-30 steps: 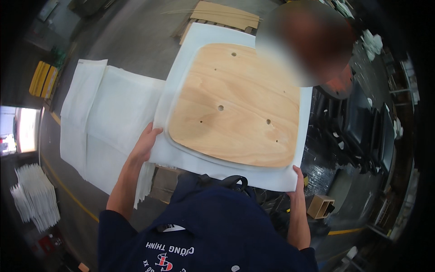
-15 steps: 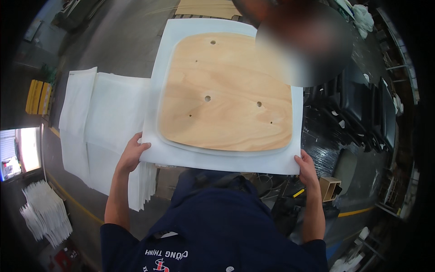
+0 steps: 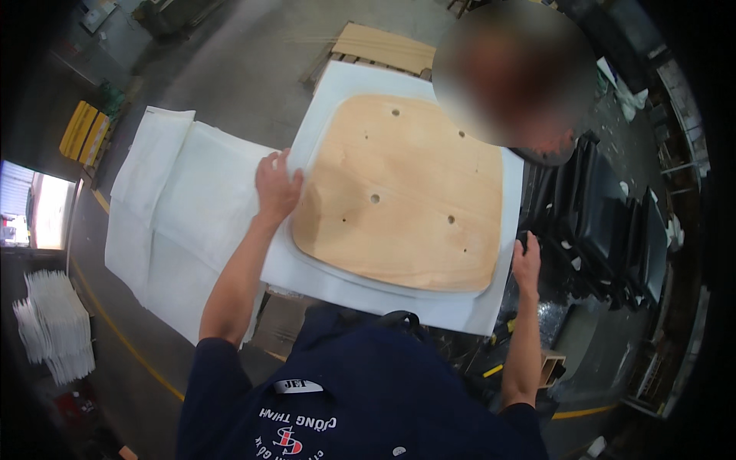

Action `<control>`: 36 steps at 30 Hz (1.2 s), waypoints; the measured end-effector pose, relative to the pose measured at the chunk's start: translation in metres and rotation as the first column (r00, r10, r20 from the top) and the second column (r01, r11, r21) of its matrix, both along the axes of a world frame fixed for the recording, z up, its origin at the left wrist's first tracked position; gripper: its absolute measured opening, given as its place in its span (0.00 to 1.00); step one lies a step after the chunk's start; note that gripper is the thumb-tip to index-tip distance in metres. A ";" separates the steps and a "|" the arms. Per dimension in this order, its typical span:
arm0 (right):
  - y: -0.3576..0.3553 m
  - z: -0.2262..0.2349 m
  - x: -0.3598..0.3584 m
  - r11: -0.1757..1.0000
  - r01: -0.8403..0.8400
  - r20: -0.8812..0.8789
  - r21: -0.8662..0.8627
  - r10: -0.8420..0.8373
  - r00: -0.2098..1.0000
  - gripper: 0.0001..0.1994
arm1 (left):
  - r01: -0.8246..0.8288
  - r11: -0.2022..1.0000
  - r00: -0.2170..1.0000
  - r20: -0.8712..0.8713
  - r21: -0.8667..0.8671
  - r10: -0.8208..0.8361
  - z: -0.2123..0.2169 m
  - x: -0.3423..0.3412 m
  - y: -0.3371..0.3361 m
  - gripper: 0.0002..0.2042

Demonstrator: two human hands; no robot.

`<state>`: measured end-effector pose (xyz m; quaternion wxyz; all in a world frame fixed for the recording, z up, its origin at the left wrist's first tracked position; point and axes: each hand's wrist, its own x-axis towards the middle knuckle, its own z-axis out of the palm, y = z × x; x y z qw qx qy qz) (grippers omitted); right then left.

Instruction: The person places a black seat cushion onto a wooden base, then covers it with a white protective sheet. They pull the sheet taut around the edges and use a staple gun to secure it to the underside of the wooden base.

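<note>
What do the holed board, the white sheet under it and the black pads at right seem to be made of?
Board: wood, likely plywood, with a bare, smooth-looking finish; wavy grain shows across its face.
White sheet: perhaps foam or fabric, matte; its plain, even surface leaves that open.
Black pads: possibly vinyl or leather covers, judging by their soft sheen.

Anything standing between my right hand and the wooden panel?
Nothing visible does. The right hand is just beyond the right edge of the white sheet; only that sheet's bare margin shows between it and the wooden panel.
</note>
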<state>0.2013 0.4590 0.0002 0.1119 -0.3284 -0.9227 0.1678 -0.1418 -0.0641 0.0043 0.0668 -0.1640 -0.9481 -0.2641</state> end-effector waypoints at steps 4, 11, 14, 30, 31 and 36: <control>-0.014 -0.018 -0.055 0.987 0.154 0.091 -0.035 -0.151 0.984 0.32 | -0.026 0.982 0.999 0.039 -0.187 0.034 -0.007 -0.016 0.065 0.30; -0.035 -0.035 -0.097 0.973 0.207 0.132 -0.104 -0.193 0.972 0.30 | -0.045 0.991 0.988 0.142 -0.126 0.063 -0.015 -0.008 0.080 0.31; -0.038 -0.018 -0.102 0.967 0.214 0.255 -0.138 -0.174 0.951 0.30 | -0.057 0.988 0.986 0.149 -0.142 0.078 -0.011 -0.010 0.080 0.31; -0.052 -0.030 -0.124 0.980 0.184 0.088 0.075 -0.190 0.978 0.27 | -0.149 0.970 0.943 0.267 -0.195 0.198 -0.007 -0.025 0.099 0.29; -0.052 -0.029 -0.124 0.982 0.184 0.097 0.052 -0.189 0.977 0.27 | -0.154 0.970 0.941 0.272 -0.187 0.202 -0.008 -0.025 0.099 0.29; -0.030 -0.038 -0.119 0.986 0.156 0.066 -0.052 -0.152 0.986 0.28 | -0.136 0.977 0.922 0.339 -0.165 0.186 -0.012 -0.037 0.099 0.30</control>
